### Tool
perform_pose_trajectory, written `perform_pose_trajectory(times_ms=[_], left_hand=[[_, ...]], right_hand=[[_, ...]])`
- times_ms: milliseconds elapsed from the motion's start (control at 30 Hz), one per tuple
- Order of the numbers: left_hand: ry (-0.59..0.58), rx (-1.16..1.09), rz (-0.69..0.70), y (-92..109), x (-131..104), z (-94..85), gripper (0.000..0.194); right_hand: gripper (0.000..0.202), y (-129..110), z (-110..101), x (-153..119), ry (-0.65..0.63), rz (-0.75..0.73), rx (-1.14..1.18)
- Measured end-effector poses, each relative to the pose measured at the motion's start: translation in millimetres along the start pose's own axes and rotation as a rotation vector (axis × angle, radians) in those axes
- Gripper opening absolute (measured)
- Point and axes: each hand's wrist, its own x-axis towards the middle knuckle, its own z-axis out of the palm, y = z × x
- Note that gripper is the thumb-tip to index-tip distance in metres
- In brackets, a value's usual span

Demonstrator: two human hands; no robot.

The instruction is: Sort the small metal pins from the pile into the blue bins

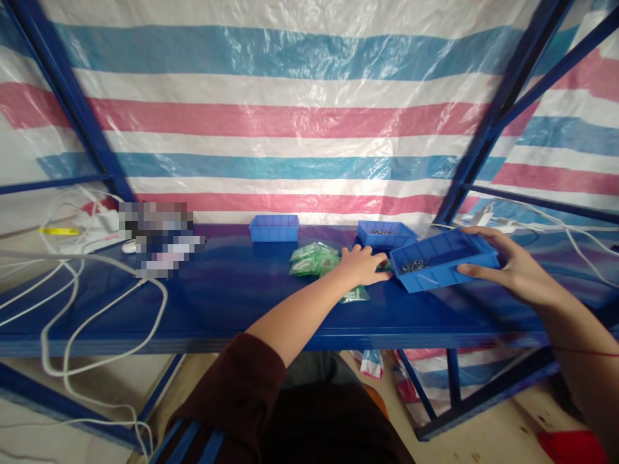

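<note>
My right hand grips the right end of a blue plastic bin, thumb on its near wall and fingers over the far side. The bin is tilted, lower at its left end, where small metal pieces like screws have gathered. My left hand lies palm down just left of that bin, its fingers apart. Beneath and beside it are green-tinted clear plastic packets, their contents unclear. One packet shows below the left wrist. Part of what lies under the left palm is hidden.
Behind the tilted bin, another blue bin holds small metal pieces. A third blue bin stands at the back middle of the blue table. White cables loop over the left edge. Blue frame posts and a striped sheet enclose the back.
</note>
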Motion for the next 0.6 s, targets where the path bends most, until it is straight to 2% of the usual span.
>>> perform_pose_trajectory(times_ms=[100,200,300,467,600], left_hand=[[0.075,0.019,0.019,0.2,2.0,5.6,0.039],[0.107,0.010,0.025,-1.6,5.1,8.0,0.030],[0.210,-0.069,-0.011,-6.7,10.5,4.3,0.024],[0.565,-0.361,-0.048,-27.5,21.1,-22.5,0.018],[0.742,-0.445,-0.085,-53.2,8.9,-43.7,0.016]], right_hand=[[0.056,-5.6,5.8,-0.4,-0.027,-0.015,-0.008],[0.054,-6.9,8.6,2.5,-0.008,-0.060,-0.027],[0.056,-7.9,8.9,8.5,-0.012,-0.108,0.012],[0.060,-17.5,16.3,22.2,-0.069,-0.201,-0.006],[0.062,-32.1,37.5,36.8,-0.156,-0.276,-0.060]])
